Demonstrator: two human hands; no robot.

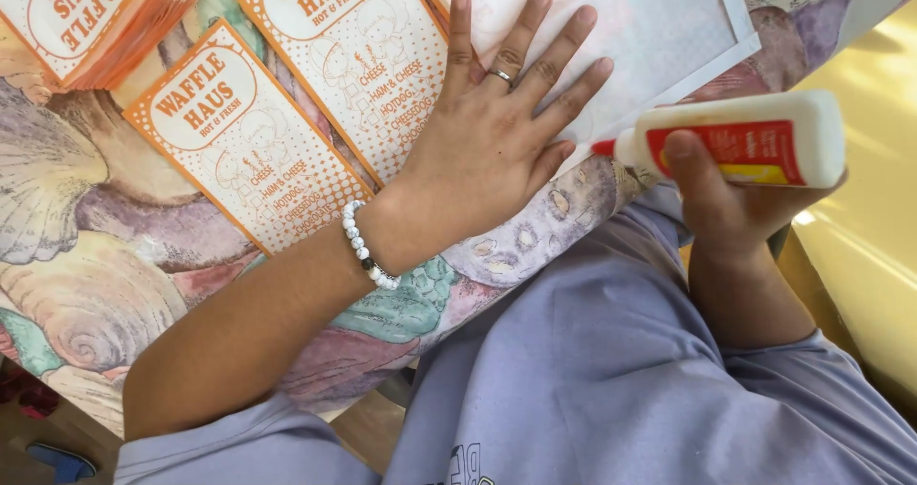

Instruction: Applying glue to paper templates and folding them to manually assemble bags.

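The white sheet point(659, 27) lay flat at the far edge of the table point(86, 256), partly under your left hand point(487, 132). That hand pressed down on it with the palm flat and all fingers spread and straight, gripping nothing; a ring sat on one finger and a white bead bracelet point(368, 246) circled the wrist. The heel of the hand overlapped the nearest orange-and-white printed paper sleeve point(353, 55).

Your right hand point(726, 199) was closed around a white glue bottle point(735, 141) with a red label, held on its side just off the table edge, its red tip pointing toward the sheet and close to your left little finger.

A second printed sleeve point(239, 141) lay just beside the first, and a stack of the same sleeves point(95, 17) sat at the far left corner. The table wore a cloth printed with seashells. Your lap, in a lavender shirt point(592, 370), filled the near side.
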